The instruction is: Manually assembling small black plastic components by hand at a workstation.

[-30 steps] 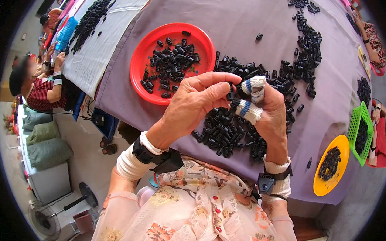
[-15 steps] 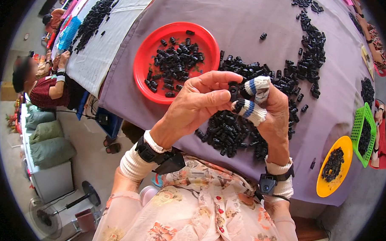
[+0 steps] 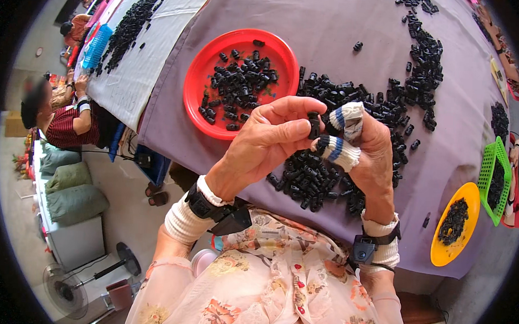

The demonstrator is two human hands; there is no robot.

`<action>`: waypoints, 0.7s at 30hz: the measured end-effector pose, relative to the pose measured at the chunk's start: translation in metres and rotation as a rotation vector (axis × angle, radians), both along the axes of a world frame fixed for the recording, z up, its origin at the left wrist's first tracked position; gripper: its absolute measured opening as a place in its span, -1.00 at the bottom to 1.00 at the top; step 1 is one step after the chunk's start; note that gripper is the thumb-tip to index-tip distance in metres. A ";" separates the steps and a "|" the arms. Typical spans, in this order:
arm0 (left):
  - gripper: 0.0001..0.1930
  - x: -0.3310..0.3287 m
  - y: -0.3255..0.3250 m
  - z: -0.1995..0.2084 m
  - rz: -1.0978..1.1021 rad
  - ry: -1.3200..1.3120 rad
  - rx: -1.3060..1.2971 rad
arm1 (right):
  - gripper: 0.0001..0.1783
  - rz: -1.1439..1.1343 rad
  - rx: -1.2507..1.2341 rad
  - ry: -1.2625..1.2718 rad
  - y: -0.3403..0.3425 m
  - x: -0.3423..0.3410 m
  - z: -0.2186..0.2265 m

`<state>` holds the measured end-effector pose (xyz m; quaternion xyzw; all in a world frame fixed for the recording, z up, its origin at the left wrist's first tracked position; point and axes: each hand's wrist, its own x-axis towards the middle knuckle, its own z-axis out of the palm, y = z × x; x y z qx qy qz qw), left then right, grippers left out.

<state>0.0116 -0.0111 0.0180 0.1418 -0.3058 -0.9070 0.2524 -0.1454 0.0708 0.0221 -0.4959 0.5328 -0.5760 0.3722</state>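
My left hand (image 3: 254,142) pinches a small black cylindrical plastic part (image 3: 313,125) between thumb and index finger, above the table's near edge. White knitted finger sleeves with blue and black stripes cover the thumb and index finger of my right hand (image 3: 369,151). Those fingers are curled close to the right side of the part, the thumb tip by its lower end. Whether they hold a further small piece is hidden. Under and beyond both hands spreads a pile of similar black parts (image 3: 313,178). Left of it, a round red tray (image 3: 196,105) carries more of them.
A mauve cloth (image 3: 309,55) covers the table. To the right are a yellow plate (image 3: 443,257) with black bits and a green basket (image 3: 488,164). A trail of parts (image 3: 425,76) runs to the far side. Another person (image 3: 72,124) sits at the left table; a fan (image 3: 66,289) stands below.
The black part has turned slightly in my left fingers and stands more upright. My right fingers have shifted slightly around it. The whole view has shifted a little to the right.
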 end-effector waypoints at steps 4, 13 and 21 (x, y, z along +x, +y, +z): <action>-0.67 0.000 0.000 0.001 -0.013 -0.004 0.032 | -0.69 0.025 0.053 0.059 0.001 -0.005 0.000; -0.70 0.000 0.000 -0.002 -0.028 0.017 0.062 | -0.62 0.183 0.151 0.076 -0.005 -0.011 0.001; -0.71 0.000 0.000 0.003 -0.024 -0.068 0.021 | -0.62 0.231 0.186 0.171 -0.009 -0.012 0.008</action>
